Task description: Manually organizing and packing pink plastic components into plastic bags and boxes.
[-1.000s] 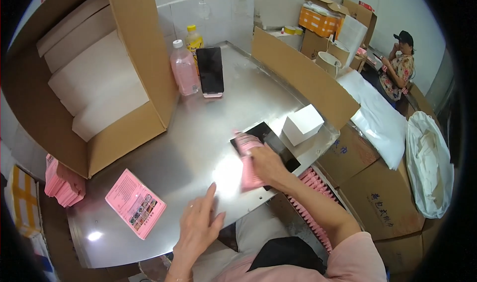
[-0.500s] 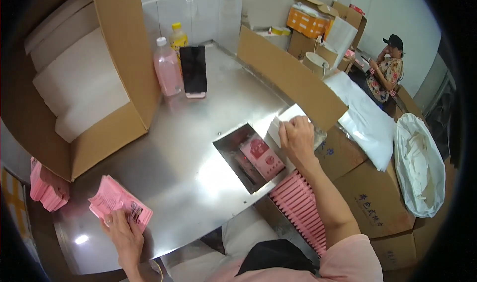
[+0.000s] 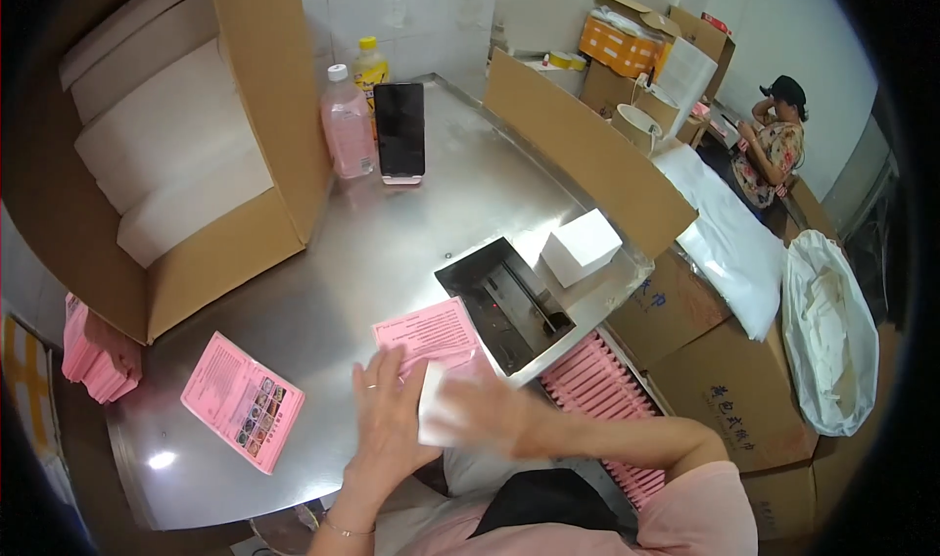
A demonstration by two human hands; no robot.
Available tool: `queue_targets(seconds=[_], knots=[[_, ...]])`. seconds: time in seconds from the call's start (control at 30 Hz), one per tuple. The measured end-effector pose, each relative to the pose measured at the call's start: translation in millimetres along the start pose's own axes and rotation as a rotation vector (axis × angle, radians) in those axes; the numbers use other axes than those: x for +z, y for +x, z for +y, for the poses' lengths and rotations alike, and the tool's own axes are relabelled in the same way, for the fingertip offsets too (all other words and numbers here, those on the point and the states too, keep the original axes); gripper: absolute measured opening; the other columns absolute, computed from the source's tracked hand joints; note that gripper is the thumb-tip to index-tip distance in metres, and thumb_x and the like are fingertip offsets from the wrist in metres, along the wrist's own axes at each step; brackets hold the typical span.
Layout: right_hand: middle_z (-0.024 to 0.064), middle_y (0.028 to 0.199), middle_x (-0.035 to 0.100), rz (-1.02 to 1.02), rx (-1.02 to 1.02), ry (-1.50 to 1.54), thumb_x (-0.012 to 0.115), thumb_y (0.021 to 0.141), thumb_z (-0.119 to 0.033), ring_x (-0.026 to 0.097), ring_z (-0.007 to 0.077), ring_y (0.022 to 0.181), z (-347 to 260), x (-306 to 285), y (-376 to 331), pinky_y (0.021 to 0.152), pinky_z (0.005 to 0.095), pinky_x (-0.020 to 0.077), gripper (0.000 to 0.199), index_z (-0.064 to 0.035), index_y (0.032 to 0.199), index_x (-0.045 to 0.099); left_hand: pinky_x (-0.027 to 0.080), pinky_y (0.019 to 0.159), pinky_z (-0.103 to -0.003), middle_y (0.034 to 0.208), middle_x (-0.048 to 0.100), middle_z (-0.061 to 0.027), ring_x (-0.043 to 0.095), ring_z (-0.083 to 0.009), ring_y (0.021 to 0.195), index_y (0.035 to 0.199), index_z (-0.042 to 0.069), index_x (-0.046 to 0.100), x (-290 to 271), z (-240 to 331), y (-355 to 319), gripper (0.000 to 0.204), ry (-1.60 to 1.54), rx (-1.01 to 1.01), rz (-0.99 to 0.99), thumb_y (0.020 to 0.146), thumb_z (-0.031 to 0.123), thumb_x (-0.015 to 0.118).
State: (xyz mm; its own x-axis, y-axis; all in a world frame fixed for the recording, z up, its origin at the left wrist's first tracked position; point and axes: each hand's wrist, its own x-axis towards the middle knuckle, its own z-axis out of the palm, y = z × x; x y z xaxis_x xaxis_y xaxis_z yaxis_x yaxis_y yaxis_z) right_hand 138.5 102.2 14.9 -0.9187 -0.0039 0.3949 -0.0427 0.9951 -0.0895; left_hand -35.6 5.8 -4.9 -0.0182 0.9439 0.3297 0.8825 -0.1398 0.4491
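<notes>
My left hand [image 3: 384, 409] grips a pink printed bag [image 3: 426, 326] at the table's near edge, its fingers over the bag's near part. My right hand [image 3: 485, 414], smeared by motion, holds a white block of folded paper [image 3: 431, 404] against the bag, beside my left hand. Part of the block is hidden by the fingers. Just beyond the hands, a dark rectangular slot [image 3: 504, 301] is sunk into the metal table. Another white block [image 3: 582, 247] stands right of the slot. More pink bags [image 3: 245, 404] lie flat to the left.
A large carton [image 3: 225, 262] holding white blocks stands at the left, with a pink bundle [image 3: 98, 350] beside it. A phone [image 3: 400, 133] and bottles [image 3: 349, 125] stand at the back. Below the table's right edge are rows of pink packets [image 3: 597, 380]. A person [image 3: 774, 145] sits far right.
My left hand has moved right from the pink bags with one bag. My right hand has come from beside the slot toward it with a white block. The pink packet in the slot is gone.
</notes>
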Motion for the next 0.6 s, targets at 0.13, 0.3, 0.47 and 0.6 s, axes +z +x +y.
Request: queue_targets(seconds=[0.13,0.3,0.47,0.6], knots=[[0.0133,0.095,0.058,-0.036,0.285,-0.211,0.059,0.079,-0.014,0.060,0.0307,0.099,42.1,28.9,8.6,0.107,0.0696,0.0254,0.026,-0.0071,0.104,0.062,0.022,0.105,-0.072,0.153,0.028,-0.0253,0.025,-0.0498,0.141,0.141,0.003,0.044,3.4,22.2,12.0,0.090,0.199,-0.117,0.020,0.065,0.036,0.080],[0.0159,0.099,0.063,0.041,0.209,0.095,0.064,0.075,-0.007,0.063,0.0321,0.095,18.7,12.2,29.9,0.108,0.0559,0.0355,0.030,0.0000,0.104,0.061,0.017,0.108,-0.069,0.151,0.031,-0.0231,0.020,-0.0504,0.141,0.133,0.008,0.048,0.1,22.7,22.3,0.076,0.139,-0.168,0.104,0.068,0.037,0.076],[0.0147,0.099,0.062,0.286,0.682,-0.589,0.065,0.076,-0.004,0.061,0.0338,0.098,69.7,-46.2,-22.0,0.085,0.0450,0.0448,0.027,0.0022,0.102,0.063,0.034,0.089,-0.051,0.124,0.053,-0.0206,0.045,-0.0410,0.114,0.119,0.011,0.063,1.1,13.2,0.3,0.056,0.345,-0.064,0.122,0.076,0.044,0.070],[0.0106,0.089,0.055,0.343,0.798,-0.672,0.068,0.083,-0.012,0.053,0.0290,0.087,133.0,-42.8,-68.8,0.080,0.0423,0.0400,0.014,-0.0037,0.094,0.064,0.034,0.088,-0.047,0.110,0.053,-0.0191,0.047,-0.0364,0.103,0.120,0.016,0.065,7.9,24.2,20.5,0.054,0.327,-0.207,0.068,0.074,0.045,0.071]])
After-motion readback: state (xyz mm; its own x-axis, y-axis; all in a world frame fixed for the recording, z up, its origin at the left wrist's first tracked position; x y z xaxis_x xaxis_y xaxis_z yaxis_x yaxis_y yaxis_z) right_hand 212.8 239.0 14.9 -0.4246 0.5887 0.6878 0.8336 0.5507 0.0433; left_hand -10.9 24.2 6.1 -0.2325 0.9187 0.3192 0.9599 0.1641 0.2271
